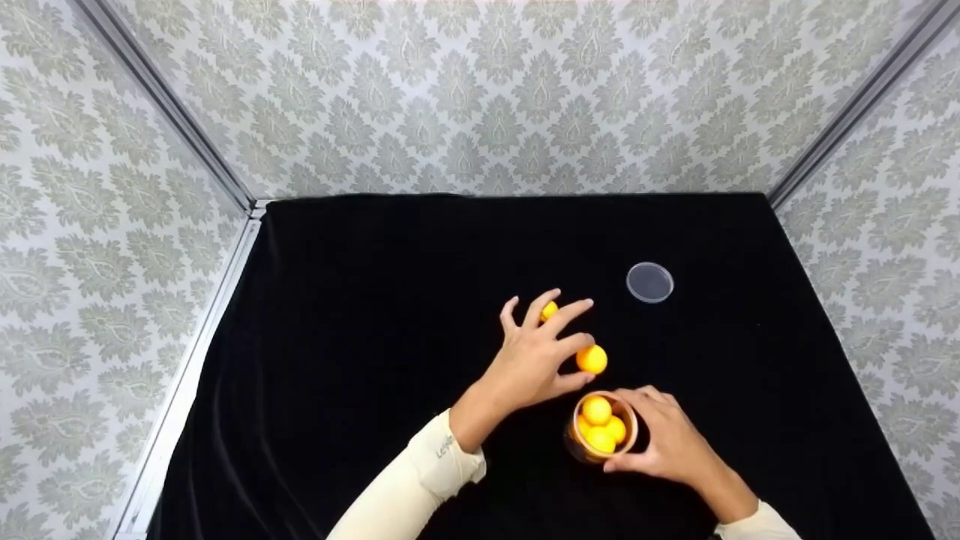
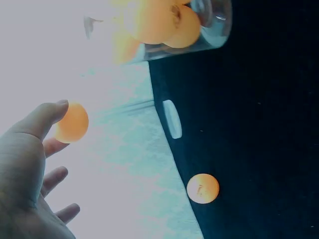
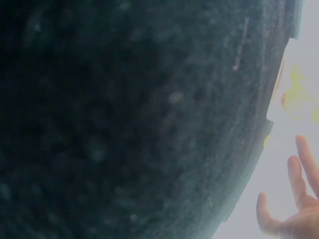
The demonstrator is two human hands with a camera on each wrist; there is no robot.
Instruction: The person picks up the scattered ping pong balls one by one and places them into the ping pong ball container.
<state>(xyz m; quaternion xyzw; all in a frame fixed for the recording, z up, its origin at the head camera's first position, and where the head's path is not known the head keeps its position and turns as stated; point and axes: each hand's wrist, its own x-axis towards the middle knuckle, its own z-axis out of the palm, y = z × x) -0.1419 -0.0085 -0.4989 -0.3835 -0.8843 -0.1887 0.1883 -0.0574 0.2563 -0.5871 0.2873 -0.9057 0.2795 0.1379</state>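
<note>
My left hand [image 1: 531,364] pinches an orange ping-pong ball [image 1: 592,359] between thumb and index finger, just beyond the jar's rim; its other fingers are spread. In the left wrist view the same ball [image 2: 73,123] sits at the fingertips. A clear round jar [image 1: 636,435] stands tilted, with several orange balls [image 1: 598,410] inside. Around its right side, my right hand [image 1: 664,435] grips the jar. Another orange ball [image 1: 550,310] lies on the cloth, partly hidden behind the left fingers; the left wrist view shows this loose ball [image 2: 203,188] whole.
A clear round lid [image 1: 650,283] lies flat on the black cloth [image 1: 375,300], beyond the jar to the right. Patterned wall panels [image 1: 495,97] enclose the back and sides, with metal rails [image 1: 169,105] at the corners. The right wrist view is mostly dark cloth.
</note>
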